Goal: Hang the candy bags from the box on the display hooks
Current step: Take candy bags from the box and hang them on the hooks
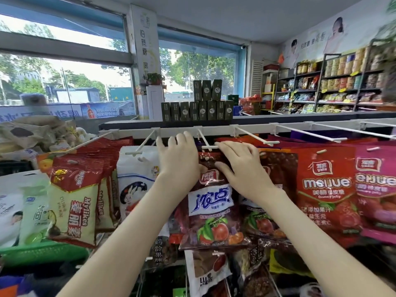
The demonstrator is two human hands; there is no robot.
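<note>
Glossy maroon plastic candy bag, printed with fruit, sits at the tip of the white display hook. Our left hand and right hand both pinch its top strip. We judge it light, floppy, slippery; that stiffer header suits gripping.

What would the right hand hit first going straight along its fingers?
Likely the white hook: its front crossbar sits just off the right hand fingertips. Depth is unclear, so they may be touching.
</note>
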